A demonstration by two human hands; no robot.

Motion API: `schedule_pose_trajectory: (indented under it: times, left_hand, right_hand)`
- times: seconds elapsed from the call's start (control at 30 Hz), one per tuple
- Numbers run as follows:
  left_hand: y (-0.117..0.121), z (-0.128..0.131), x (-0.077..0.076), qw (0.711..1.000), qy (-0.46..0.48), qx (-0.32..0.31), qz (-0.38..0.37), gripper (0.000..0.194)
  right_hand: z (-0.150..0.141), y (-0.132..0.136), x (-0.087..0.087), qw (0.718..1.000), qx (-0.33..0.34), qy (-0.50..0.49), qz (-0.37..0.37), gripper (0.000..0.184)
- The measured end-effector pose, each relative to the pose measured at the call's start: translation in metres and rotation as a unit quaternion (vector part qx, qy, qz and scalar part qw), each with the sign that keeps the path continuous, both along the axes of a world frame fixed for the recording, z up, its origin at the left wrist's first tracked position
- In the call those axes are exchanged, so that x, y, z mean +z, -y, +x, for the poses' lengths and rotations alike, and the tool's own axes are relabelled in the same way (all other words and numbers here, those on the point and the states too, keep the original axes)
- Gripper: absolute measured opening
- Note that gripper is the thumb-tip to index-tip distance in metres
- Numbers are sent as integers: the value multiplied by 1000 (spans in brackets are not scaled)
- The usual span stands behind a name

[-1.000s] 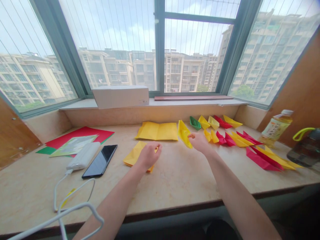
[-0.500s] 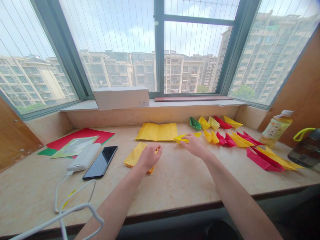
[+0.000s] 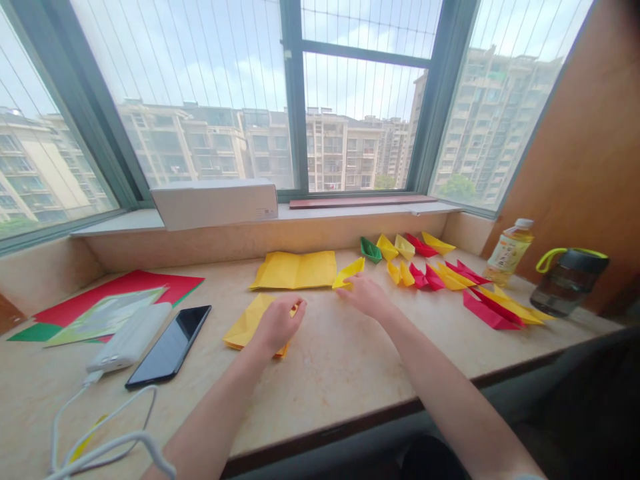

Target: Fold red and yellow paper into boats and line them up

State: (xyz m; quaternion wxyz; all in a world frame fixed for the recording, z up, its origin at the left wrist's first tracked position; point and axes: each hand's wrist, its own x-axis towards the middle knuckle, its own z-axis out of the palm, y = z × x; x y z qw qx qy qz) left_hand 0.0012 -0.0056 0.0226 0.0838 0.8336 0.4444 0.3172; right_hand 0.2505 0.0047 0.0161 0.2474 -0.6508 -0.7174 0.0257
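Note:
My right hand (image 3: pixel 366 295) has its fingertips closed on the near end of a yellow paper boat (image 3: pixel 351 271), which sits tilted beside an unfolded sheet. With fingers curled, my left hand (image 3: pixel 281 323) rests over a pile of folded yellow paper (image 3: pixel 246 321); whatever those fingers hold, if anything, is hidden. Behind both hands lies a creased yellow sheet (image 3: pixel 300 270). To the right stand finished paper boats in two rows, among them a green boat (image 3: pixel 371 249), a yellow boat (image 3: pixel 387 247) and a red boat (image 3: pixel 493 311).
On the left are red paper (image 3: pixel 175 283), a white power bank (image 3: pixel 131 337) with a cable (image 3: pixel 70 393), and a black phone (image 3: pixel 170 347). A tea bottle (image 3: pixel 510 252) and a dark flask (image 3: pixel 567 283) stand at right. A white box (image 3: pixel 215 205) sits on the sill.
The view has swung right, so everything sits further left. My right hand has turned the yellow boat, its far end now pointing up and right. My left hand stays over the folded paper.

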Motion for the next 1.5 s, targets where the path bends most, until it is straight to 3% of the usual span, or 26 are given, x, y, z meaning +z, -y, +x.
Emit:
schedule_pose_trajectory:
  times: [0.23, 0.53, 0.8, 1.2, 1.5]
  left_hand:
    - [-4, -1, -4, 1000, 17, -12, 0, 30]
    - [-3, -1, -1, 1000, 6, 5, -12, 31]
    - [-2, -2, -2, 1000, 11, 4, -14, 30]
    - [-4, -2, -3, 1000, 23, 3, -11, 29]
    - [-3, -3, -4, 1000, 24, -2, -14, 28]
  right_hand:
    - [-6, 3, 6, 999, -25, 37, 2, 52]
    - [-3, 0, 3, 997, -55, 50, 25, 38]
    - [-3, -1, 0, 994, -70, 78, 5, 38]
    - [-4, -11, -2, 979, -154, 132, 18, 32]
    - [1, -12, -7, 979, -147, 139, 5, 26]
